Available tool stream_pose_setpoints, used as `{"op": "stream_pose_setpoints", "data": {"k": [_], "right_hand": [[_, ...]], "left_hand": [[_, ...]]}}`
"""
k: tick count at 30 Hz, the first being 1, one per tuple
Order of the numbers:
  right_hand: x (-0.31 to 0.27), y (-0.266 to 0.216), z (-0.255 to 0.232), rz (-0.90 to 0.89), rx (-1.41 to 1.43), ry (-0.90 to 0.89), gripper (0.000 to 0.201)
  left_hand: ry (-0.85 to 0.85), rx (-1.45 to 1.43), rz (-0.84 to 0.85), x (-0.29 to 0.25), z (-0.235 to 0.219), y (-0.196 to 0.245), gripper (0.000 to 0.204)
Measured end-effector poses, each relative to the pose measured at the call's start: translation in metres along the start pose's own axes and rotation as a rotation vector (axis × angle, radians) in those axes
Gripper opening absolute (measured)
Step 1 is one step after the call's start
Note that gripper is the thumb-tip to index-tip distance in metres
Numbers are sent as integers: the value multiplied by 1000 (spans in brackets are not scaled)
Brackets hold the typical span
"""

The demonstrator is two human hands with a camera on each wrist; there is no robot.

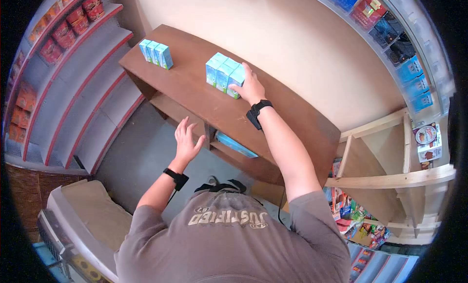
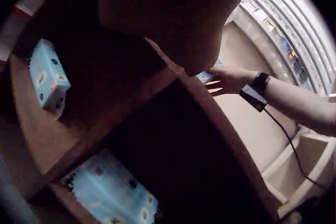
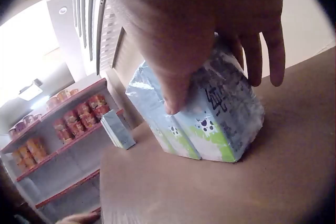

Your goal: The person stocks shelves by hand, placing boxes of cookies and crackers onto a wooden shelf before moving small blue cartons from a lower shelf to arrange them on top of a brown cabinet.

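Note:
A plastic-wrapped pack of milk cartons (image 1: 223, 73), blue with green bases and a cow print, stands upright on the brown counter (image 1: 195, 95). My right hand (image 1: 251, 86) holds its right end. In the right wrist view the thumb (image 3: 176, 92) lies on the printed side, and the other fingers reach round behind the pack. My left hand (image 1: 185, 141) is off the counter's near edge, fingers spread and holding nothing. Farther left on the countertop stands a smaller row of matching cartons (image 1: 156, 54).
Below the countertop are open compartments holding more blue packs (image 2: 47, 77). Red-edged shelves (image 1: 87, 83) with red packages stand at the left. A wooden frame (image 1: 390, 178) adjoins the counter's right end, and a wall rises behind the counter.

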State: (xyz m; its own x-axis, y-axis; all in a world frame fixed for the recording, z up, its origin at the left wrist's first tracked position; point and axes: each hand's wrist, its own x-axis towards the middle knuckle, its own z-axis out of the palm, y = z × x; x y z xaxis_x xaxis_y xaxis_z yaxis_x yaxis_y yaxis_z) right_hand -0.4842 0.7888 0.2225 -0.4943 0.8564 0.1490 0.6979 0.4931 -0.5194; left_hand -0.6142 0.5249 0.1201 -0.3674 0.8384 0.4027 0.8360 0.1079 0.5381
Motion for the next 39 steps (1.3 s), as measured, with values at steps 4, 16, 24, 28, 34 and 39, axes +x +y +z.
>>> {"op": "stream_pose_setpoints", "data": {"k": [4, 16, 24, 28, 34, 39], "right_hand": [[13, 1, 2, -23, 17, -39, 97], [-171, 42, -56, 133, 875, -313, 23], [-453, 145, -39, 903, 829, -350, 17], [-668, 242, 47, 928, 201, -424, 25], [-826, 221, 77, 1721, 689, -310, 26], [-844, 204, 82, 1767, 1198, 97, 28]], "left_hand": [[-75, 27, -99, -57, 4, -32, 50], [-1519, -175, -348, -321, 74, -209, 38], [-1527, -31, 19, -321, 144, -286, 29], [-1335, -253, -863, -260, 175, -234, 27], [-1115, -464, -704, -180, 185, -117, 25], [-1255, -338, -536, -192, 209, -90, 24]]}}
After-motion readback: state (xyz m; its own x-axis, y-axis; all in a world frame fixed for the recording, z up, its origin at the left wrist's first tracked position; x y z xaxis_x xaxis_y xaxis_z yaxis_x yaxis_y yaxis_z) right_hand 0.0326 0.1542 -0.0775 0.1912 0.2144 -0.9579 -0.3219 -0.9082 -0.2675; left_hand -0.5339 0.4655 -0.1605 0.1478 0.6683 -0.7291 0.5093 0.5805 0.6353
